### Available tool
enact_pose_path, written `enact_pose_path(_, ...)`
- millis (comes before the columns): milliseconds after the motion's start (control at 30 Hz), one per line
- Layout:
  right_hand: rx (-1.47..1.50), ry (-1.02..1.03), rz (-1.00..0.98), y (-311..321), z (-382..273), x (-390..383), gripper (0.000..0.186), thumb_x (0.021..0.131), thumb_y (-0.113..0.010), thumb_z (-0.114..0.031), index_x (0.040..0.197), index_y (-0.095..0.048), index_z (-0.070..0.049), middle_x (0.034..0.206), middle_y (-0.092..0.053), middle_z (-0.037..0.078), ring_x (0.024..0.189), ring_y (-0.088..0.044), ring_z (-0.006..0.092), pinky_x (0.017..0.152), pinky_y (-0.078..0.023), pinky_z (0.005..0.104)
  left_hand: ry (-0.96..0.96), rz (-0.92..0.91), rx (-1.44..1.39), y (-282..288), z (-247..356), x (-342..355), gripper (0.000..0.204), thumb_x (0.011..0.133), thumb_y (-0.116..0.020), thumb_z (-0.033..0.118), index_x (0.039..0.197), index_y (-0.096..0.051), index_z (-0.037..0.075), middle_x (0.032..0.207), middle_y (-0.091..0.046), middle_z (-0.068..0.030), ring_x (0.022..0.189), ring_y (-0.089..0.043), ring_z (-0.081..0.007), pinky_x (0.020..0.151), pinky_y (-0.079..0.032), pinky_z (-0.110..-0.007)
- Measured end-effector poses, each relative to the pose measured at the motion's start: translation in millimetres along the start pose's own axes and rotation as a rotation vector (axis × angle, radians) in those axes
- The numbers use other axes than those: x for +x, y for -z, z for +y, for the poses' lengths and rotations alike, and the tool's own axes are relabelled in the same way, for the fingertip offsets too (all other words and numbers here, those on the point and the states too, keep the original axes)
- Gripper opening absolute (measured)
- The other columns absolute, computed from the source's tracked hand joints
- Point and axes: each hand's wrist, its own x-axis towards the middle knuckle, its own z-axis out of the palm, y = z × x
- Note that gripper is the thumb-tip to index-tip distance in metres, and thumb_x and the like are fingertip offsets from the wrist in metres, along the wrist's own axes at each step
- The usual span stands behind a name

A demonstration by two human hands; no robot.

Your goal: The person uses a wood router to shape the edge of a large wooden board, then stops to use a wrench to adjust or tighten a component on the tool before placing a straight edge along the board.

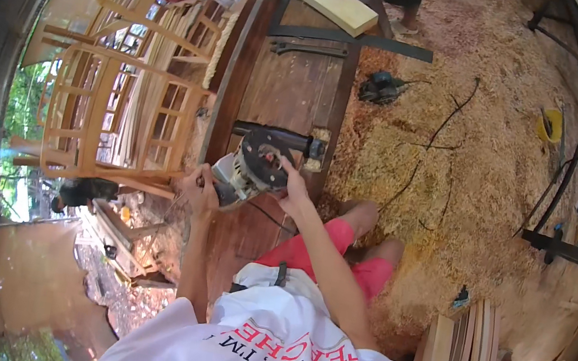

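Note:
In front of me is a hand-held power sander (pixel 239 176) with a grey body, tilted so that its round black pad (pixel 267 154) faces up. The pad has holes in it and a metallic centre. My left hand (pixel 203 188) is closed on the tool's body at its left end. With my right hand (pixel 293 192) I grip the pad's right side, fingers at its rim and near its centre. Under the tool lies a brown wooden bench (pixel 280 96). A dark cylindrical bar (pixel 277 135) lies across the bench just beyond the sander.
Farther up the bench are a dark wrench-like tool (pixel 309 50), a long dark strip (pixel 356 41) and a pale timber block (pixel 325 1). Wooden frames (pixel 118 116) stand left. Shavings cover the floor at right, with a dark power tool (pixel 381 88), cords and stacked boards (pixel 461 359).

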Motion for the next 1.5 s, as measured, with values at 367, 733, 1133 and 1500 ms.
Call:
enact_pose_path(367,-0.72,0.21,0.415,53,43,-7,0.066,0.103,-0.043,-0.056,0.13,-0.057,0.003,0.112,-0.068,0.015,0.1,-0.068,0.0234,0.09,-0.051,0.0392,-0.459,-0.126,-0.014,-9,-46,-40,0.027,0.092,-0.066,0.009,0.068,-0.055,0.0,0.063,-0.051,-0.008,0.051,-0.048,-0.0174,0.048,-0.036,-0.033)
enact_pose_path(733,0.236,0.449,0.502,5,168,-60,0.051,0.09,-0.049,-0.059,0.111,-0.06,-0.014,0.099,-0.066,0.006,0.088,-0.065,0.0251,0.079,-0.054,0.0449,-0.594,-0.482,-0.268,32,-49,-69,0.007,0.08,-0.072,0.006,0.078,-0.065,0.004,0.081,-0.068,-0.0088,0.067,-0.066,-0.0282,0.057,-0.049,-0.04)
enact_pose_path(1133,0.592,0.507,0.459,38,192,-37,0.047,0.085,-0.055,-0.054,0.1,-0.06,-0.009,0.082,-0.061,0.009,0.075,-0.06,0.0268,0.074,-0.051,0.0467,0.26,-0.261,-0.649,-14,-172,-25,0.034,0.108,-0.049,0.02,0.083,-0.058,-0.003,0.092,-0.069,-0.0101,0.083,-0.06,-0.0127,0.077,-0.047,-0.029)
enact_pose_path(1500,0.532,0.159,0.227,-4,230,-17,0.076,0.088,-0.053,-0.055,0.14,-0.044,0.0,0.128,-0.058,0.023,0.125,-0.055,0.0392,0.113,-0.039,0.0586,-0.01,-0.379,-0.138,-15,-162,86,0.034,0.105,-0.054,0.023,0.084,-0.056,-0.004,0.07,-0.065,-0.0117,0.062,-0.059,-0.0151,0.061,-0.046,-0.033)
